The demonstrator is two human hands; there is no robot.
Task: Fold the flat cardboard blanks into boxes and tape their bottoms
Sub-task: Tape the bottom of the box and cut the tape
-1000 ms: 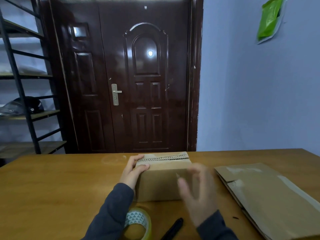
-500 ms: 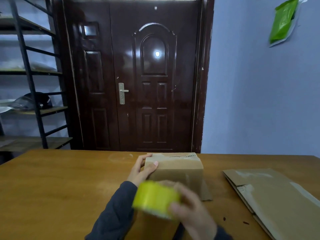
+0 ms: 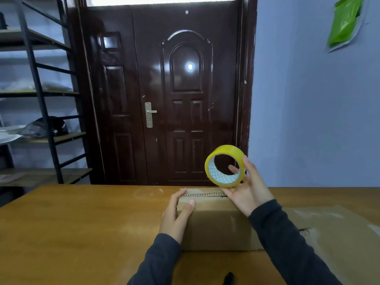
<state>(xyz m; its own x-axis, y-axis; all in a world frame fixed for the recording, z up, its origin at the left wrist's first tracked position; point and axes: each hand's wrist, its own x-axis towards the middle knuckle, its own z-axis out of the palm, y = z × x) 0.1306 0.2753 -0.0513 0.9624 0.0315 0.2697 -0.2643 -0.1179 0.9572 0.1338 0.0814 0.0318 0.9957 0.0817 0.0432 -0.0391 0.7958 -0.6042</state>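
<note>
A folded brown cardboard box stands on the wooden table in front of me. My left hand grips its left end, thumb on top and fingers around the side. My right hand holds a yellow roll of tape in the air above the box's far right corner, one finger through the core. A stack of flat cardboard blanks lies on the table to the right, partly hidden by my right sleeve.
A black pen-like object lies at the table's near edge. Behind the table are a dark wooden door, a metal shelf rack at left and a blue wall with a green bag.
My right hand picked the tape roll up from the table's near edge and raised it above the box. The left hand stayed on the box. The view shifted.
</note>
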